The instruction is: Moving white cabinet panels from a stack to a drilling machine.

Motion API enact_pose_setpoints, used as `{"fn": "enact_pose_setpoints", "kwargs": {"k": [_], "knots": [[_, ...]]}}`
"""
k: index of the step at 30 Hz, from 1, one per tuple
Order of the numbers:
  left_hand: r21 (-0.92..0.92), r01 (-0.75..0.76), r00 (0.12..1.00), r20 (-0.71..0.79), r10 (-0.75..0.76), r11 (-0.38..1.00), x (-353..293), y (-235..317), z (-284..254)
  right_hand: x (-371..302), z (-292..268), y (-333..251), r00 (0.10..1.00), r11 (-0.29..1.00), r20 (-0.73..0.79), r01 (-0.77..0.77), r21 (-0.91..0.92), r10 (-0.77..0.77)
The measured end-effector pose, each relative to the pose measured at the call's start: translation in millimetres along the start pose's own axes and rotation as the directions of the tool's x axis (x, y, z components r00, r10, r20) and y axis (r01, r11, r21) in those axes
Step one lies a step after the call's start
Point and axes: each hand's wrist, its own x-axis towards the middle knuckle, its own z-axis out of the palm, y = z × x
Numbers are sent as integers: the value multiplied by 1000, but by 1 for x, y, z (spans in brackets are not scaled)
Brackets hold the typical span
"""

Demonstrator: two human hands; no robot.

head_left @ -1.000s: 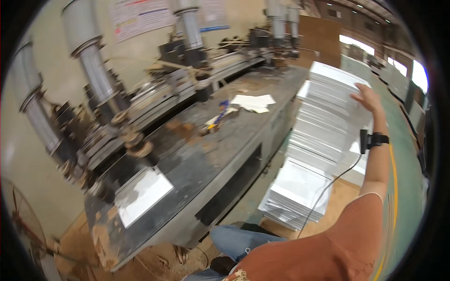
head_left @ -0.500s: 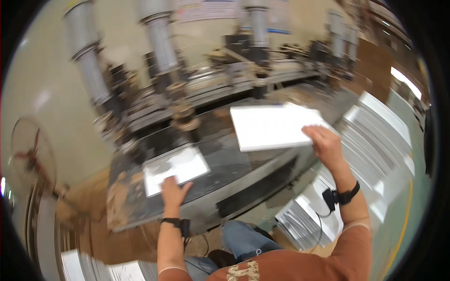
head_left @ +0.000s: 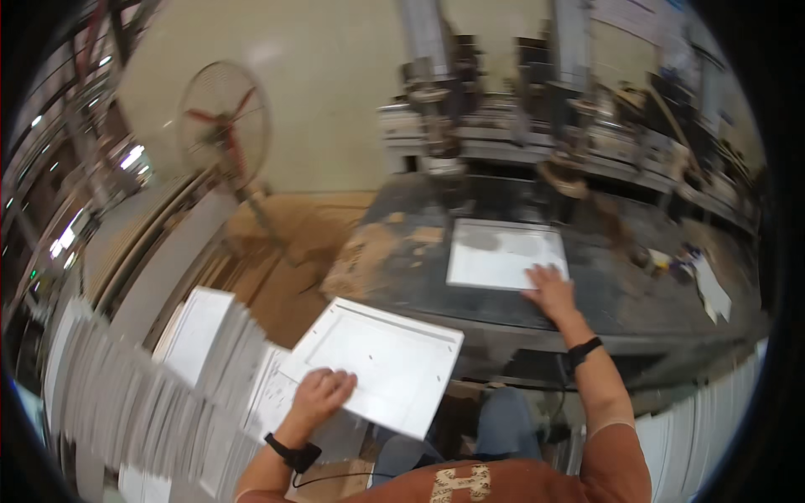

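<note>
My left hand (head_left: 323, 394), at the lower left, is closed on the left edge of a white rectangular panel (head_left: 401, 356). That panel is tilted, with a grooved border and small dark marks or holes on its face. Farther right, a second white panel (head_left: 495, 260) lies flat on the dark machine table (head_left: 402, 285), two greyish patches of dust on its far part. My right hand (head_left: 552, 293) rests on that panel's near right corner with fingers spread. Both wrists wear black straps.
Stacks of white panels (head_left: 142, 402) stand at the left, more panels (head_left: 696, 444) at the lower right. Machine heads (head_left: 444, 151) hang behind the table. Sawdust (head_left: 365, 260) covers its left end. A fan (head_left: 225, 126) stands at the back left.
The view has swung left. My left hand has left the table panel and now grips a panel beside the stacks. My right hand has let go of its raised panel and touches the table panel.
</note>
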Motion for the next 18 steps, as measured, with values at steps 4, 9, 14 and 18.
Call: {"fn": "enact_pose_setpoints", "kwargs": {"k": [4,9,14,18], "knots": [[320,263,958,26,-286,910,-40,-71,-37,19,-8,-28,1000,1000,-29,7,28,-6],[597,580,761,-156,-629,554,-80,-164,-62,22,-16,-41,999,998,-8,36,52,-36],[689,675,457,-109,-883,264,-160,-219,-29,9,-94,-5,941,968,-267,237,81,-208],[689,674,489,-147,-860,265,-229,-247,-33,-65,-232,79,837,984,-518,166,-68,-177]]}}
